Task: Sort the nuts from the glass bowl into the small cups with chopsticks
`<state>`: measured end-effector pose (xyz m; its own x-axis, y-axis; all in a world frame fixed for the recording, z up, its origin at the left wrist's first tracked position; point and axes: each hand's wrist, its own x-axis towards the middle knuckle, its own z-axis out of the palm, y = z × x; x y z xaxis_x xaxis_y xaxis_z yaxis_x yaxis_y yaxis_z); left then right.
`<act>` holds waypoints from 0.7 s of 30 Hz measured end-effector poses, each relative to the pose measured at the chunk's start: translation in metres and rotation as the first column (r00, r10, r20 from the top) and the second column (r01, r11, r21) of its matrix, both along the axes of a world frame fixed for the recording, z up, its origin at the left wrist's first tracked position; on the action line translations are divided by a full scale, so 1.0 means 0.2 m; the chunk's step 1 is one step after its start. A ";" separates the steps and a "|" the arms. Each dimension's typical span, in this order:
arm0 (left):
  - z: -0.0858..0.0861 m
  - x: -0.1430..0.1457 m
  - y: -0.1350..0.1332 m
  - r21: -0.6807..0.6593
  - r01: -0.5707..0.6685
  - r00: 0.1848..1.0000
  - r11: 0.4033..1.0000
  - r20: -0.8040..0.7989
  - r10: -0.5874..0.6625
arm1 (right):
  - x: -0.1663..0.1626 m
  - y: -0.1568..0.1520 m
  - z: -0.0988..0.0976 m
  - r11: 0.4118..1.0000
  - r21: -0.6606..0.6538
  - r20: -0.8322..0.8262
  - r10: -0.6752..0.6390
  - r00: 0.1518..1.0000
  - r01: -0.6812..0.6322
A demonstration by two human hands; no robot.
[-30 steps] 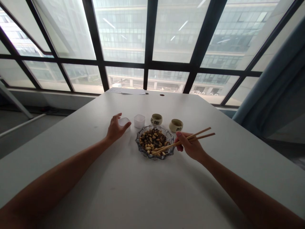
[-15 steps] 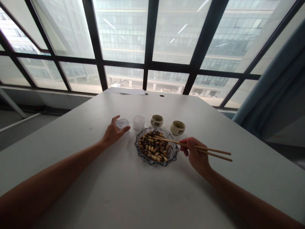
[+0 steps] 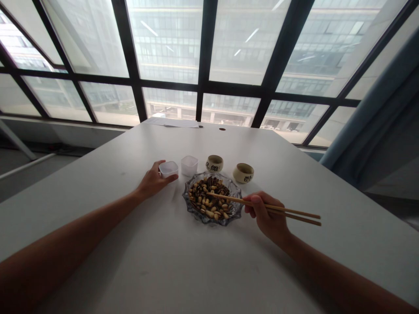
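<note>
My right hand (image 3: 267, 216) is closed around a pair of wooden chopsticks (image 3: 288, 211). Their tips reach over the near-left part of a scalloped glass bowl (image 3: 187, 208), among sunflower seeds and pistachios (image 3: 209, 201). Whether the tips pinch a nut is too small to tell. My left hand (image 3: 153, 179) curves around a small clear plastic cup (image 3: 168, 169), thumb in front and fingers behind it. A second such cup (image 3: 189, 166) stands just right of it, behind the bowl.
Two beige ceramic cups with dark characters stand behind the bowl, one a left cup (image 3: 214, 165), the other a right cup (image 3: 243, 174). White papers (image 3: 173, 123) lie at the far end of the white table (image 3: 209, 270), by the window. A blue curtain (image 3: 369, 126) hangs at right.
The chopstick tips have shifted slightly left and down within the bowl. My left fingers have drawn in closer around the plastic cup.
</note>
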<state>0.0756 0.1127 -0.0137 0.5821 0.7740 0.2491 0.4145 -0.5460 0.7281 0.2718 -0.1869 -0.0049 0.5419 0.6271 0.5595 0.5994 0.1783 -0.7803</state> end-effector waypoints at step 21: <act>-0.01 0.00 -0.03 0.122 0.051 0.995 0.991 -0.094 -0.040 | 0.03 0.04 0.01 0.997 0.049 -0.233 -0.047 0.971 0.060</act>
